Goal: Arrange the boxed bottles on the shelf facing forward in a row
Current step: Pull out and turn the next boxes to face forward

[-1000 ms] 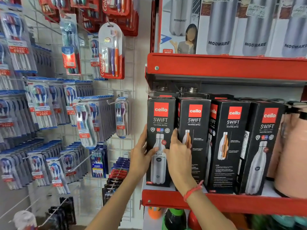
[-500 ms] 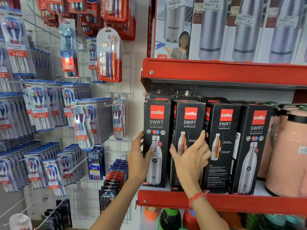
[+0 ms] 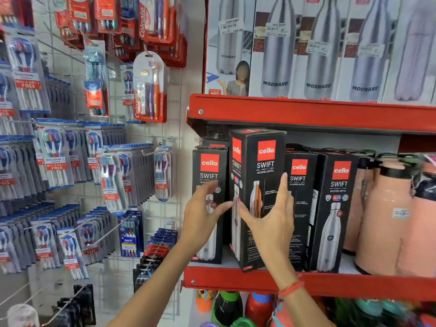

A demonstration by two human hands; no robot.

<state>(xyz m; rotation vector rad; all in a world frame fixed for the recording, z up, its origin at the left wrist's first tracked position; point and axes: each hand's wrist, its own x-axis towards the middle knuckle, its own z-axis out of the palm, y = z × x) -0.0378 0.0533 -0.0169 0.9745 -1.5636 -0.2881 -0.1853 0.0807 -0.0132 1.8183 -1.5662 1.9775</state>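
Note:
Four black "cello SWIFT" bottle boxes stand on the red shelf [image 3: 354, 283]. The leftmost box [image 3: 208, 165] faces forward. The second box [image 3: 265, 159] sticks out in front of the row, higher than the others and turned so its left side shows. My right hand [image 3: 271, 223] grips it, thumb on its left edge and fingers on its right edge. My left hand [image 3: 203, 215] hovers in front of the leftmost box, fingers spread, thumb reaching toward the second box. The third box [image 3: 298, 175] and fourth box [image 3: 338, 185] stand to the right, partly hidden.
Pink flasks [image 3: 387, 215] crowd the shelf right of the boxes. The upper red shelf [image 3: 306, 114] carries Modware bottle boxes [image 3: 318, 55] just above. Toothbrush packs [image 3: 113, 180] hang on pegs on the left wall. Coloured bottles [image 3: 257, 305] stand below.
My right hand has closed on the second box and drawn it forward and up, turning it. My left hand has come off the leftmost box's side and moved in front of it.

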